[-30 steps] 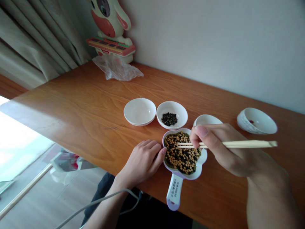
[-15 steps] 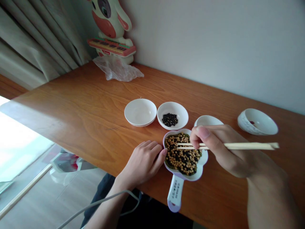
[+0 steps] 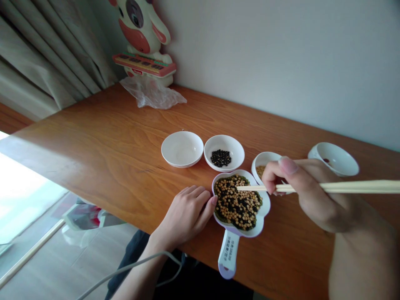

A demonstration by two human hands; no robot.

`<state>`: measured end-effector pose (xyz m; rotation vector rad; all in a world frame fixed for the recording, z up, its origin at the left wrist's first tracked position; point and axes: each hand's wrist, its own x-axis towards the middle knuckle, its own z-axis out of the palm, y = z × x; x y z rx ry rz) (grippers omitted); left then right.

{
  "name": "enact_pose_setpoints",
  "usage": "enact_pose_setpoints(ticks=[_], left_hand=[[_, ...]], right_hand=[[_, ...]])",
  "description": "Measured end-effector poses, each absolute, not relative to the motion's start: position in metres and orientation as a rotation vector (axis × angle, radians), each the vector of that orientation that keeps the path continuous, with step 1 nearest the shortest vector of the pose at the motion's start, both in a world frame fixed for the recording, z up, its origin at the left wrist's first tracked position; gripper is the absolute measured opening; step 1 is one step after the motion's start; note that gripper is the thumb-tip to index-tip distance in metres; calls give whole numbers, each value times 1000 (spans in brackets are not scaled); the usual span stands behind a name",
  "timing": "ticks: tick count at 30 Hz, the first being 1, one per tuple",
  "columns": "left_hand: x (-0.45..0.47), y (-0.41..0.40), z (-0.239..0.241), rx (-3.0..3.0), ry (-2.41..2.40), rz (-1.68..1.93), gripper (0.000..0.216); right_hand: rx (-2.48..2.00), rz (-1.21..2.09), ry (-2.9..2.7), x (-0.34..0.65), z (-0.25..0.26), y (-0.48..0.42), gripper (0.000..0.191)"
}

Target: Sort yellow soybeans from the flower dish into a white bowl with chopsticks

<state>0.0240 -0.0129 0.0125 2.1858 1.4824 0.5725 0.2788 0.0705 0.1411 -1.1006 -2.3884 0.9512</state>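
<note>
Beige cloth: one curtain (image 3: 46, 54), hung in folds at your far left. Wood: one table (image 3: 109, 137), brown, its grain visible, running across under the items below. Pink, white and brown: one toy cow (image 3: 142, 54) with a keyboard, upright near the wall. Clear plastic: one bag (image 3: 156, 96), crumpled, lying in front of the toy.

White: one first bowl (image 3: 182, 148), set left of its neighbour. Your left hand (image 3: 190, 214): laid on the table, fingers together and loosely bent, thumb at the dish rim; whether it grips the rim you cannot tell from here. White: one second bowl (image 3: 236, 152), just beside the first, holding a heap of black beans (image 3: 221, 158).

White and lilac: one dish (image 3: 265, 205) with a labelled handle pointing towards you, placed between your hands, directly in front of the second bowl. Contents: mixed beans (image 3: 239, 206), tan and black, greenish at the edges.

Small, white: one third bowl (image 3: 267, 157), with yellowish beans, partly behind your right hand (image 3: 323, 210). That hand's fingers are closed around pale chopsticks (image 3: 359, 187); the tips sit close together over the dish, any bean between them too small to tell. White: one last bowl (image 3: 345, 160), farthest right, small brown pieces inside.
</note>
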Motion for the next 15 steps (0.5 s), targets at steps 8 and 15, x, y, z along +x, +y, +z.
enact_pose_setpoints(ticks=[8,15], left_hand=[[24,-13,13,2180,1486,573,40],[23,-14,12,2185,1480,581,39]], right_hand=[[-1088,936,-2467,270,142,68,57],[-1093,889,-2536,261,137,67,56]])
